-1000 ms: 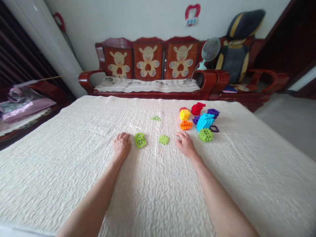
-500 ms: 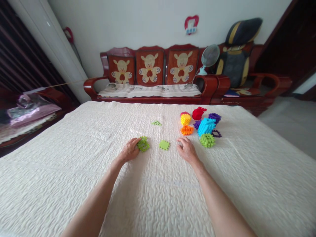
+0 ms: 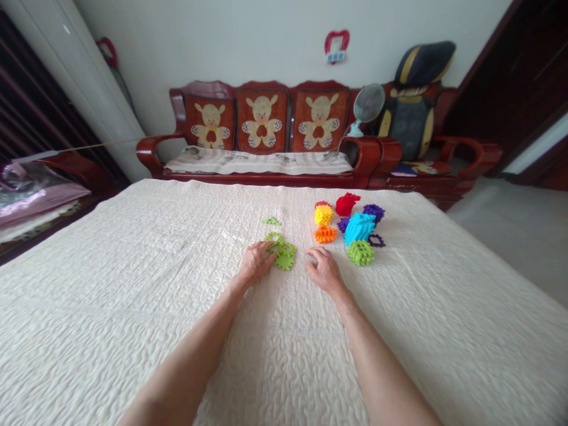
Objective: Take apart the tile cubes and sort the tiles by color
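Note:
My left hand [image 3: 257, 261] is closed on light green openwork building pieces [image 3: 274, 236] with toothed edges. They overlap the far side of a solid green toothed square [image 3: 285, 261] lying on the cloth. Whether these pieces are joined cannot be made out. Beyond them, a small green triangular piece [image 3: 271, 221] lies flat. My right hand [image 3: 323, 267] rests to the right of the square, fingers loosely bent and thumb apart, holding nothing.
A white quilted cloth [image 3: 133, 307] covers the table. At the right sit piles of building pieces: red [image 3: 347, 204], yellow [image 3: 323, 215], orange [image 3: 325, 234], blue [image 3: 360, 228], purple [image 3: 374, 212] and green [image 3: 361, 252]. Behind stands a wooden sofa [image 3: 148, 155].
My left hand has moved right, bringing the green openwork pieces over to the solid square. My right hand stays at about the same spot. The view has shifted slightly.

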